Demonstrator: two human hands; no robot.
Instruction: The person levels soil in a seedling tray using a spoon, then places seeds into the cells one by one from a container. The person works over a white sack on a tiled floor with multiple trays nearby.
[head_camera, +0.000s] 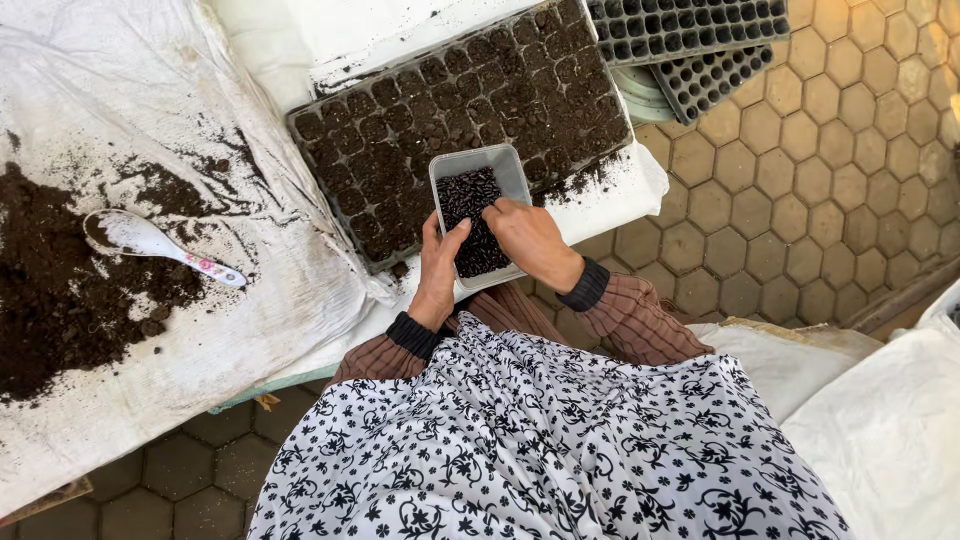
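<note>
The left hand (437, 272) cupped the near left side of a small clear plastic tub (480, 215), thumb lying across its rim, its grip pressed against the wall to steady it. The right hand (530, 240) reached into the tub from the right, fingertips dipped among the dark seeds (467, 200) that filled it; the fingers looked drawn together as if pinching a few, though the fingertips were hidden behind the hand and I could not tell for sure whether anything was caught between them. The tub sat at the near edge of a black seedling tray (460, 120) on the white-covered worktop (620, 190), just in front of the person's lap. Every cell of that tray appeared packed with dark soil, so the filling looked finished, while no seeds could be made out on the soil surface, which suggested sowing had barely begun or not begun at all. Far right, two empty cell trays (690, 30) were stacked, with no soil in them. On the left, a loose heap of soil (60, 290) spread over a white sheet (130, 70), with a white spoon (150, 242) lying beside it, its bowl soiled. Hexagonal paving (800, 180) lay to the right, beyond the worktop.
</note>
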